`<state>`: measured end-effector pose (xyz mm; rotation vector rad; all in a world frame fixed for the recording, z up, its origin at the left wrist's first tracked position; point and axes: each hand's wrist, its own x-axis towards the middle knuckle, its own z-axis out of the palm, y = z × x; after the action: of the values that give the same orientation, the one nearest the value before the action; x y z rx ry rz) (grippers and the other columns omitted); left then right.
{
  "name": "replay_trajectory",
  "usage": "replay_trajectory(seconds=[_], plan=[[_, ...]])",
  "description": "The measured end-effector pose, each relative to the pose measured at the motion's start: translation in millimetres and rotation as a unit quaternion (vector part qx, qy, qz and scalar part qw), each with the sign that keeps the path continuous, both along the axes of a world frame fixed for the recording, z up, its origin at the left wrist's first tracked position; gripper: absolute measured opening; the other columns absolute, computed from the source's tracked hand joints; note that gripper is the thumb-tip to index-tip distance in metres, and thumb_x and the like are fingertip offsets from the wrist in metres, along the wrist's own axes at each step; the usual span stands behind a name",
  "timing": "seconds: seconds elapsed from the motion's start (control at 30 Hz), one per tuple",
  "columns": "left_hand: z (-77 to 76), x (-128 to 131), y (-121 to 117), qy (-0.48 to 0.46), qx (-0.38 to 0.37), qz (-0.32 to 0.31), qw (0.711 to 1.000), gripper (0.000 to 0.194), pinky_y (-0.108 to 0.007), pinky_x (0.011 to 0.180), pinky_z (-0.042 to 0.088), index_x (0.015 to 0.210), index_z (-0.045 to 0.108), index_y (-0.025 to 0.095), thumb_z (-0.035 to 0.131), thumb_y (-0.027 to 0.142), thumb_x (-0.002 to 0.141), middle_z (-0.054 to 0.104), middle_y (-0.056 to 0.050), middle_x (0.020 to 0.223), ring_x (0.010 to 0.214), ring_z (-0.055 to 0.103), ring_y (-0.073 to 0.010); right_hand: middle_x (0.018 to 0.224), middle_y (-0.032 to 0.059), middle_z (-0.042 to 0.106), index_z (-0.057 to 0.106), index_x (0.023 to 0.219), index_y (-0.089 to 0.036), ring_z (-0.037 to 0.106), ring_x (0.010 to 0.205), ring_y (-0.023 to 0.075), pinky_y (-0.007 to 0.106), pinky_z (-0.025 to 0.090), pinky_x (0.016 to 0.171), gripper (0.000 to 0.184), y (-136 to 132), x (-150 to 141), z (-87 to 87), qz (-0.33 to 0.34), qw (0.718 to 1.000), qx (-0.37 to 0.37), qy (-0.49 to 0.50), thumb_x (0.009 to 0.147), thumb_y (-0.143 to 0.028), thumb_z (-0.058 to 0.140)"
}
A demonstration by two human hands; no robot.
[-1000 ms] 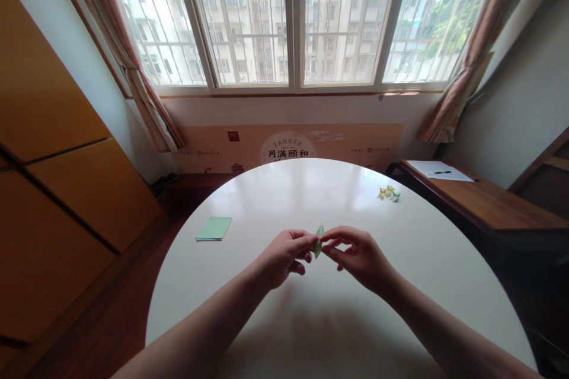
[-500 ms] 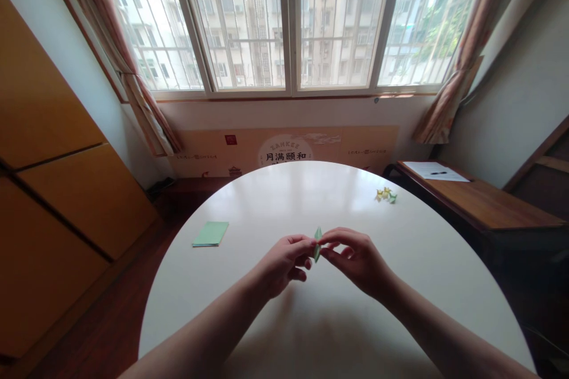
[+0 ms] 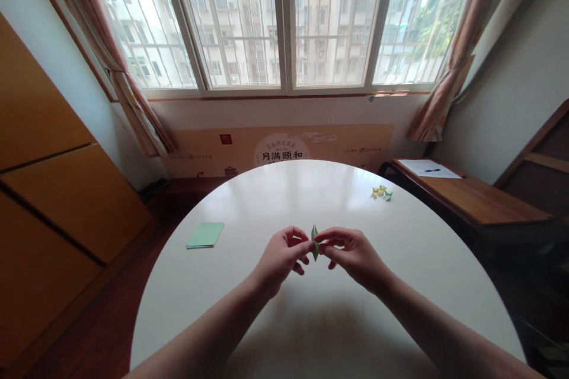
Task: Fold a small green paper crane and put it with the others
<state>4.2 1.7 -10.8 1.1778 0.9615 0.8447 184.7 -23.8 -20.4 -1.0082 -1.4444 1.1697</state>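
Note:
A small folded piece of green paper (image 3: 315, 252), narrow and pointed at both ends, is held upright above the white round table (image 3: 284, 195). My left hand (image 3: 284, 254) pinches it from the left between thumb and fingers. From the right, my right hand (image 3: 351, 251) grips it with thumb and fingertips. Its middle is partly hidden by the fingertips. To the left on the table lies a stack of green paper squares (image 3: 205, 235). Several small yellow and green folded paper pieces (image 3: 381, 192) sit at the table's far right.
Right of the table stands a wooden desk (image 3: 493, 198) bearing a white sheet (image 3: 422, 168) with a dark pen on it. Orange-brown cabinets (image 3: 48, 201) line the left side. Beyond the table are a printed panel (image 3: 347, 145) and a barred window.
My right hand's fingers have closed further around the green folded paper, and the paper has turned slightly. The whole view has shifted a little, so the scene sits slightly further left.

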Motion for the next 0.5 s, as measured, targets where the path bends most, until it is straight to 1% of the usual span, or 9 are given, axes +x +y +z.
replay_trajectory(seconds=[0.1, 0.17, 0.3, 0.5], plan=[[-0.7, 1.0, -0.3, 0.016, 0.084, 0.015, 0.996, 0.028, -0.019, 0.041, 0.044, 0.078, 0.057, 0.016, 0.078, 0.034, 0.071, 0.063, 0.000, 0.061, 0.051, 0.056, -0.0120, 0.082, 0.0085, 0.072, 0.075, 0.095, -0.013, 0.066, 0.076, 0.0201, 0.026, 0.056, 0.053, 0.026, 1.3, -0.4, -0.9, 0.000, 0.998, -0.042, 0.037, 0.077, -0.031, 0.076], [-1.1, 0.8, 0.1, 0.011, 0.110, 0.010, 0.994, 0.022, -0.019, 0.040, 0.044, 0.079, 0.061, 0.015, 0.075, 0.030, 0.071, 0.064, 0.000, 0.060, 0.049, 0.055, -0.0116, 0.079, 0.0081, 0.071, 0.075, 0.094, -0.013, 0.065, 0.074, 0.0197, 0.026, 0.055, 0.052, 0.027, 1.9, -0.7, -0.7, -0.001, 0.995, -0.067, 0.068, 0.074, -0.031, 0.077], [1.6, -0.9, 1.2, 0.002, 0.118, -0.001, 0.993, 0.022, -0.019, 0.039, 0.045, 0.086, 0.070, 0.012, 0.071, 0.028, 0.072, 0.066, -0.003, 0.064, 0.051, 0.056, -0.0118, 0.079, 0.0087, 0.070, 0.076, 0.091, -0.013, 0.064, 0.075, 0.0200, 0.025, 0.054, 0.050, 0.028, 2.0, -1.1, 0.2, -0.001, 0.990, -0.093, 0.110, 0.071, -0.033, 0.079], [4.2, -1.7, 1.6, -0.005, 0.119, -0.017, 0.993, 0.023, -0.021, 0.041, 0.049, 0.086, 0.074, 0.011, 0.074, 0.028, 0.070, 0.066, -0.004, 0.065, 0.057, 0.059, -0.0141, 0.081, 0.0090, 0.069, 0.077, 0.092, -0.014, 0.063, 0.077, 0.0198, 0.024, 0.054, 0.051, 0.030, 1.1, 0.4, -1.6, 0.007, 0.984, -0.108, 0.139, 0.070, -0.034, 0.082]])
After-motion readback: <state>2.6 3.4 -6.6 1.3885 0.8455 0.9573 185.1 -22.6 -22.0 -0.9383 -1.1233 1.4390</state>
